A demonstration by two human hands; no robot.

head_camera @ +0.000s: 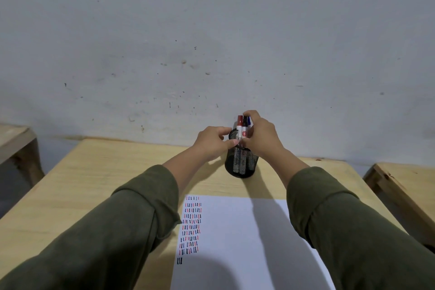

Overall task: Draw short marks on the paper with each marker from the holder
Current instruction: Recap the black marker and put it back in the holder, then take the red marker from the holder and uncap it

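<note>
A black mesh holder (pixel 241 165) stands at the far middle of the wooden table. In it stand a red-capped marker (pixel 239 125), a black-capped marker (pixel 245 122) and a blue-capped marker (pixel 248 121), mostly hidden by fingers. My left hand (pixel 213 142) pinches the holder's rim from the left. My right hand (pixel 261 135) curls over the marker tops, fingers around the black-capped one. The white paper (pixel 235 242) lies near me, with rows of short red, black and blue marks (pixel 191 226) along its left edge.
The light wooden table (pixel 94 183) ends against a stained white wall (pixel 211 42). Another wooden table edge (pixel 14 141) shows at far left and one (pixel 400 186) at right. My green sleeves cover part of the paper.
</note>
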